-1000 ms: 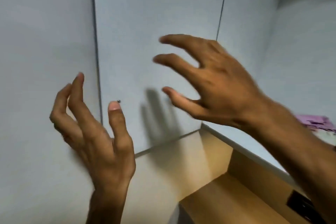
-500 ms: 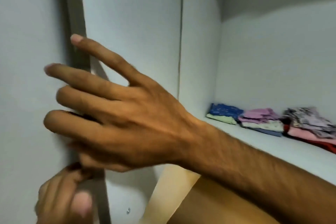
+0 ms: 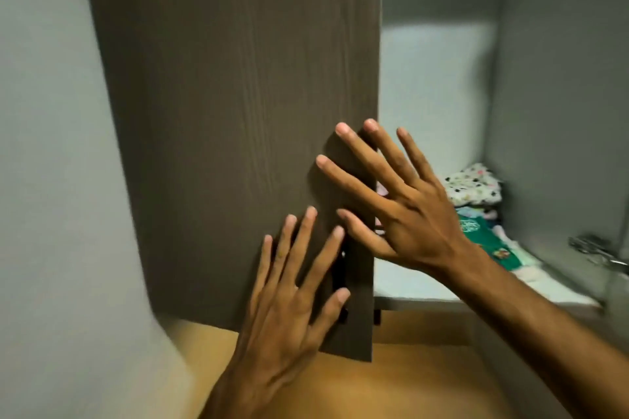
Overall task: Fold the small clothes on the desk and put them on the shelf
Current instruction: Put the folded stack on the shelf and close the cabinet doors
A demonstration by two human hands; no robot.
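Note:
A dark wood-grain cupboard door [image 3: 238,112] fills the middle of the view, partly covering the cupboard. My left hand [image 3: 289,303] lies flat on its lower right part, fingers spread, beside a black handle. My right hand [image 3: 398,201] presses flat near the door's right edge, fingers apart. Neither hand holds anything. To the right of the door, folded small clothes [image 3: 476,187] sit in a pile on the white shelf [image 3: 408,286]; a spotted white piece lies on top and a green one [image 3: 483,241] lower down.
A pale wall [image 3: 51,180] stands at the left. A metal hinge [image 3: 599,248] sticks out of the cupboard's right side wall. A tan wooden surface [image 3: 391,384] lies below the door and shelf.
The dark door has swung across the view and now covers most of the opening. Both hands have gone from curled and reaching to flat on the door's face.

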